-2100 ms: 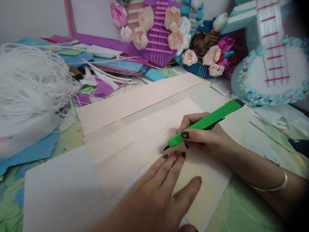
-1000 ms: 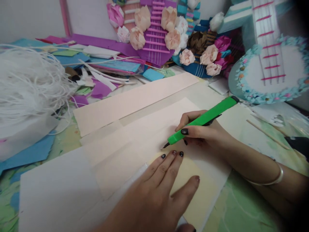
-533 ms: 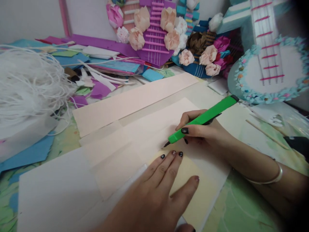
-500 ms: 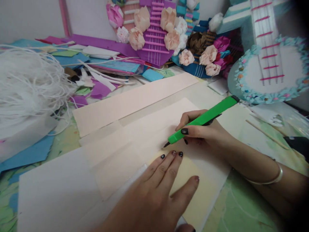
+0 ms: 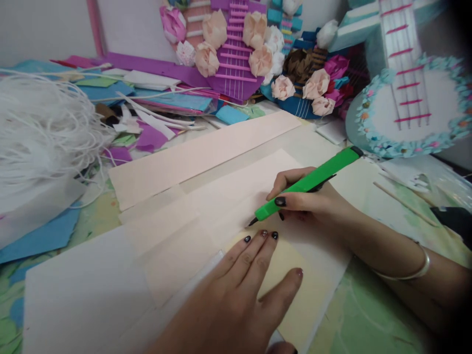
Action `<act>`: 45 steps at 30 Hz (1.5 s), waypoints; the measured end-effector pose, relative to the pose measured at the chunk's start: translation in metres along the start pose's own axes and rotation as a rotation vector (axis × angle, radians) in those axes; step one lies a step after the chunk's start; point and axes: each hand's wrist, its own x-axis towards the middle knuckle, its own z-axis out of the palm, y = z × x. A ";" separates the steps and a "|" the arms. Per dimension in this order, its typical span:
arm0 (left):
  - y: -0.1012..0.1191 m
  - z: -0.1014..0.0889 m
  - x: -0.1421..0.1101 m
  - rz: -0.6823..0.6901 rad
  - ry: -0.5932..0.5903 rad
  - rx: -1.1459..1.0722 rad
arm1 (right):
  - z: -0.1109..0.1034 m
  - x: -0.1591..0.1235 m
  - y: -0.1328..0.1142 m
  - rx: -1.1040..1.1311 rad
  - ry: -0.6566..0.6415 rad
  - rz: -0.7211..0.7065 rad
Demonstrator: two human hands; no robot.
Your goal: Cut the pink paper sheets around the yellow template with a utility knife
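Observation:
My right hand [image 5: 306,196] grips a slim green utility knife [image 5: 309,184] with a black end cap and a dark narrow tip. That tip points down at a pale peach paper sheet [image 5: 243,196], close to the fingertips of my left hand. Flat and with its fingers stretched out, my left hand [image 5: 243,290] presses on a pale yellow curved piece [image 5: 306,285] lying over the sheet. The knife tip is at or very near the yellow piece's upper edge; exact contact is too small to tell. My left palm covers part of the yellow piece.
A peach strip [image 5: 206,152] lies beyond the sheet, and white board [image 5: 81,295] extends left. White cord [image 5: 47,128] is heaped at left near coloured scraps [image 5: 155,132]. Decorated paper instruments [image 5: 409,108] stand behind. A thin stick [image 5: 403,204] lies at right.
The whole view has shifted very slightly to the left. Both hands and the utility knife keep nearly the same place against the paper.

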 end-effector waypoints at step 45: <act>-0.001 0.002 0.000 0.009 0.013 0.017 | -0.006 0.004 0.012 0.069 -0.022 -0.042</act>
